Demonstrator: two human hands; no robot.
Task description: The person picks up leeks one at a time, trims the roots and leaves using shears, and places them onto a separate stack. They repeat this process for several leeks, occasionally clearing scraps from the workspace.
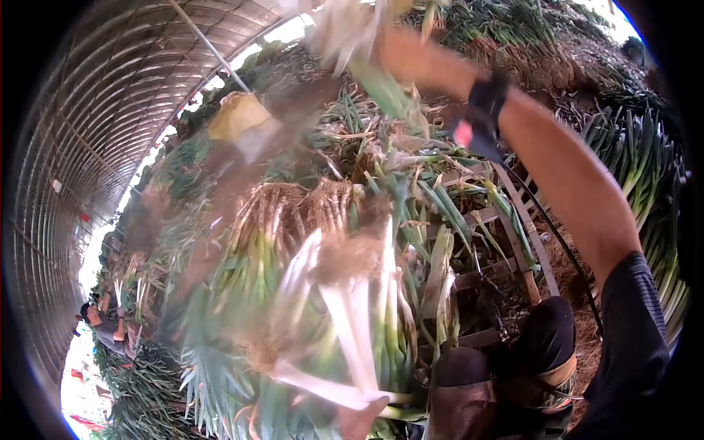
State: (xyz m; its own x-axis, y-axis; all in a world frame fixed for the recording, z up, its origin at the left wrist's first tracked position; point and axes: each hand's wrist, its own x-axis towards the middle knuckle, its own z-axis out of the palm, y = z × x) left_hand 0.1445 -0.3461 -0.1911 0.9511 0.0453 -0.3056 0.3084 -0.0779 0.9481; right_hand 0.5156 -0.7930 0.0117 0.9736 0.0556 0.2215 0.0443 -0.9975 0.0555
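At the bottom edge, my left hand (359,420) is closed on a few leeks (352,323), its fingers against their pale shafts. The hand is partly out of frame. Their long white shafts and brown roots lie over a pile of leeks (257,257) with green leaves. My right arm reaches up and across, a black band (490,95) at its wrist. Motion smears my right hand (359,33) at the top edge, with pale and green leafy strips around it; I cannot tell whether it grips them.
A wooden slatted frame (524,227) stands beside my knees (546,330). More leeks (645,161) are stacked on the right. A blurred yellow shape (238,117) shows at upper left. Another person (110,330) is at far left, under a curved roof (95,125).
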